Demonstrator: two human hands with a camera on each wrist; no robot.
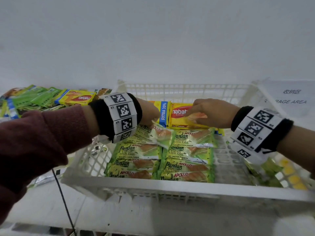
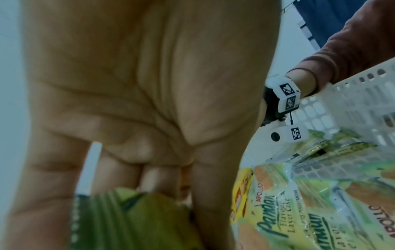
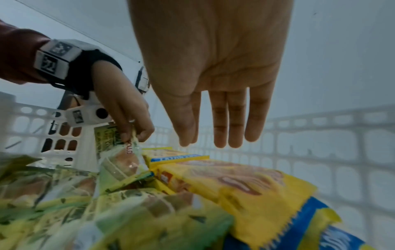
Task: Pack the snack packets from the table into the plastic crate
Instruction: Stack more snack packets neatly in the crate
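We see a plain white wall (image 1: 153,40) behind everything. At far right lies a white paper sign (image 1: 293,97), printed with Chinese characters and the words "STORAGE AREA", partly hidden. A thin black cable (image 1: 64,200) runs down across the white tabletop (image 1: 42,208) at lower left. Beside it lies a silvery wrapper (image 1: 46,179), too blurred to identify

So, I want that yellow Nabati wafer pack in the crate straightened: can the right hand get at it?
Probably yes: the right hand hovers open just above the Nabati wafer pack, with nothing between them.
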